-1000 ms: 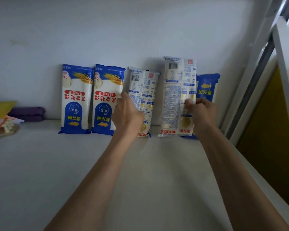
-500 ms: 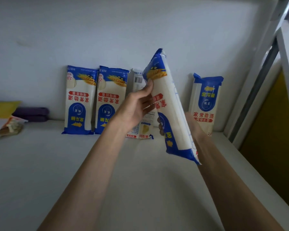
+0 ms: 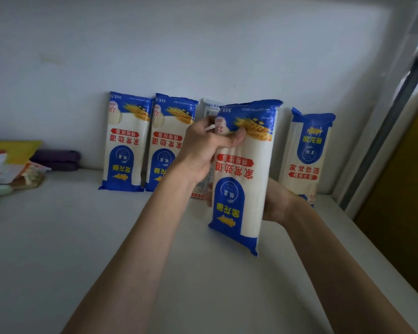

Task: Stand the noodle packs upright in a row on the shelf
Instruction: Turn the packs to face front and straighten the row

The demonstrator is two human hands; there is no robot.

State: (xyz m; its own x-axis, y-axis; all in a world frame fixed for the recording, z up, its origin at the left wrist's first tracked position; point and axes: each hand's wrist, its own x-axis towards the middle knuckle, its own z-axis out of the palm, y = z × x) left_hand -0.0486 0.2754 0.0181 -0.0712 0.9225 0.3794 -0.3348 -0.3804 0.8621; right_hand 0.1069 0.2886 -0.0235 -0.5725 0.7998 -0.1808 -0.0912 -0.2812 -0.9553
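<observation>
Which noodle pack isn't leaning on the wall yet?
The pack gripped by the left hand and right hand, held forward of the row against the wall.

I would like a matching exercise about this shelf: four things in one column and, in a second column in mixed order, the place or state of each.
Things:
1. held pack
2. far-right pack
3. purple bundle
4. left hand

Places or states:
a. lies left of all the packs
b. grips a pack near its top
c. stands at the right end of the row
d. is in front of the row, lifted

Pairs: 1-d, 2-c, 3-a, 4-b
</observation>
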